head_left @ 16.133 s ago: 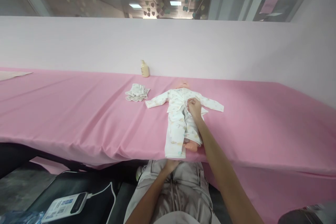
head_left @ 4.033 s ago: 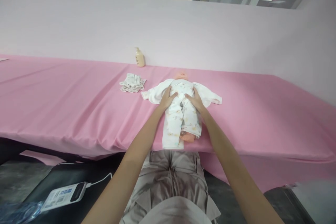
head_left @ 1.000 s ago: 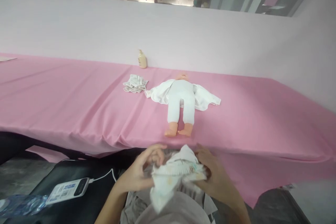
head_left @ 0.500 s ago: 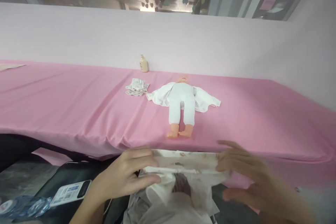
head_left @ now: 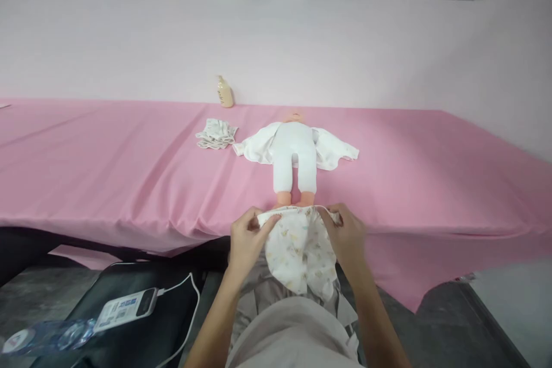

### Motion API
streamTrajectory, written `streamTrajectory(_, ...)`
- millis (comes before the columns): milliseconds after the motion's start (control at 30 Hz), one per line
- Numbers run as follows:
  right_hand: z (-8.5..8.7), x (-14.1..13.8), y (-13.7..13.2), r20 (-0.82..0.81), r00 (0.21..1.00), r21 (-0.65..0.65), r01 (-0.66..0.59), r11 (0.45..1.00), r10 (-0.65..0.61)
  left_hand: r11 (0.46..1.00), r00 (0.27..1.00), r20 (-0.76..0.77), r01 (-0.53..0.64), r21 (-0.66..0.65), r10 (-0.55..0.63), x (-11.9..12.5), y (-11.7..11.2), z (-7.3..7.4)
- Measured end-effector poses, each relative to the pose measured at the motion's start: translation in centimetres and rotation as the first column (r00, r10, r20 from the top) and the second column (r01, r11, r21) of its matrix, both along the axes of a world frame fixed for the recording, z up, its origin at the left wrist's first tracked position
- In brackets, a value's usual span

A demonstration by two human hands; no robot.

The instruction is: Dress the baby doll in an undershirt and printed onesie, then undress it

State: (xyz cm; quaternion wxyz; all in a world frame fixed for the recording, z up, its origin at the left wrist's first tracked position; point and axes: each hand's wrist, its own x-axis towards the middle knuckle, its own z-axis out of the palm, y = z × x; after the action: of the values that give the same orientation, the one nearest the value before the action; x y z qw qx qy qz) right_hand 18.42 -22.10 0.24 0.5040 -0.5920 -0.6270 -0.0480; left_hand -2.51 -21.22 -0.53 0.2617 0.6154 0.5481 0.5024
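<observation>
Small white baby pants (head_left: 301,250) with a light print hang in front of me at the table's near edge. My left hand (head_left: 249,240) pinches one end of their waistband between thumb and fingers. At the other end, my right hand (head_left: 348,240) grips the band, its thumb tucked at the inside. Just beyond the waistband lies a baby doll (head_left: 294,146) on its back, feet towards me and partly covered by the pants. A white long-sleeved top (head_left: 334,149) is spread out under the doll's upper body.
A pink cloth (head_left: 107,184) covers the long table along the wall. Folded patterned fabric (head_left: 216,134) lies left of the doll, with a pump bottle (head_left: 225,93) behind it. On a black chair (head_left: 172,305) at lower left are a white device (head_left: 125,309) with a cable and a plastic bottle (head_left: 47,336).
Both hands have moved closer together and up towards the doll's feet. My right hand, blurred and spread before, now grips the waistband. The pants now hang down, print facing me.
</observation>
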Motion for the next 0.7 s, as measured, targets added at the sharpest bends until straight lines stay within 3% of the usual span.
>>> streamTrajectory(100,0.7,-0.8,0.8,-0.199,0.979,-0.032,0.038,0.999,-0.044,0.999,0.941,0.335,-0.044,-0.023,0.049,1.7,0.8,0.2)
streamTrajectory(200,2.8,-2.5,0.7,-0.382,0.924,0.038,0.005,0.999,0.010,0.996,0.884,0.462,-0.090,0.021,0.070,3.1,0.8,2.1)
streamTrajectory(300,3.8,-4.9,-0.7,-0.423,0.873,0.084,-0.230,0.970,0.243,0.996,0.908,0.418,-0.031,0.080,-0.005,4.5,-0.9,3.2)
streamTrajectory(367,3.8,-6.0,-2.0,-0.416,0.831,0.084,-0.370,0.925,0.370,0.984,0.922,0.362,0.083,0.158,-0.136,5.1,-2.7,2.9)
streamTrajectory(467,3.5,-6.2,-3.4,-0.507,0.751,0.109,-0.432,0.896,0.423,0.943,0.915,0.274,0.232,0.240,-0.295,5.5,-5.0,1.6)
streamTrajectory(567,4.0,-5.1,-3.5,-0.624,0.639,0.113,-0.495,0.861,0.449,0.924,0.934,0.242,0.174,0.340,-0.265,5.0,-5.1,0.9)
streamTrajectory(633,4.7,-4.4,-3.3,-0.649,0.622,0.107,-0.495,0.862,0.438,0.928,0.945,0.281,0.052,0.370,-0.165,4.2,-4.0,1.2)
streamTrajectory(700,5.3,-4.0,-3.2,-0.637,0.637,0.109,-0.483,0.869,0.434,0.957,0.943,0.296,0.066,0.282,-0.153,3.4,-2.5,2.0)
